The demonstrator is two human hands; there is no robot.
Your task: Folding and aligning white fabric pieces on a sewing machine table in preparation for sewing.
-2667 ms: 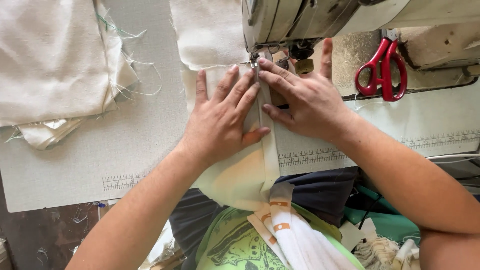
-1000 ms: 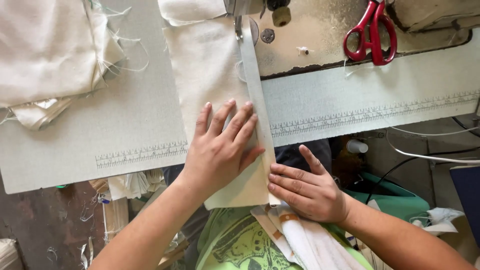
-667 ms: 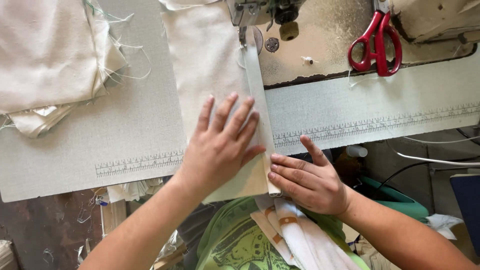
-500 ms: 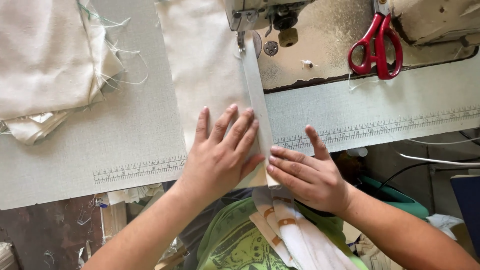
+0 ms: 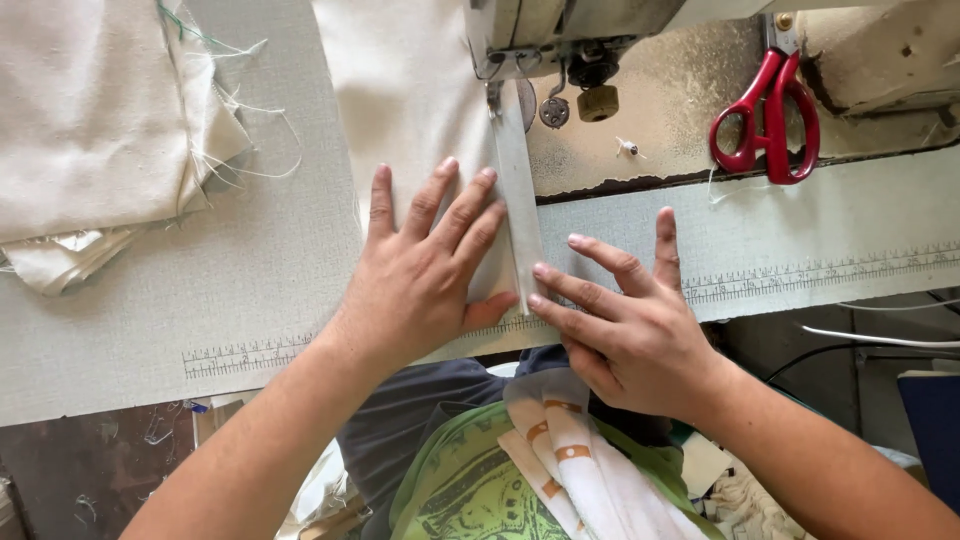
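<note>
Pressing flat on the cream fabric panel [image 5: 405,90], left hand [image 5: 425,280] open with fingers spread, palm near the table's front edge; lying just right of those fingers, the folded seam strip [image 5: 518,205], long axis running away from the body, far end under the presser foot [image 5: 497,95] of the sewing machine [image 5: 570,30]; touching the strip's near end from the right, right hand [image 5: 625,330], open, fingertips only, gripping nothing; nearer the strip: both about equally; well apart to the right, red scissors [image 5: 768,120]; on the table [image 5: 270,260] at far left, stacked cloth [image 5: 100,120].

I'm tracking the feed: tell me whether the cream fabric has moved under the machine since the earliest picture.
Yes. The cream fabric has fed away from the person, past the needle; its near end now lies on the table.
</note>
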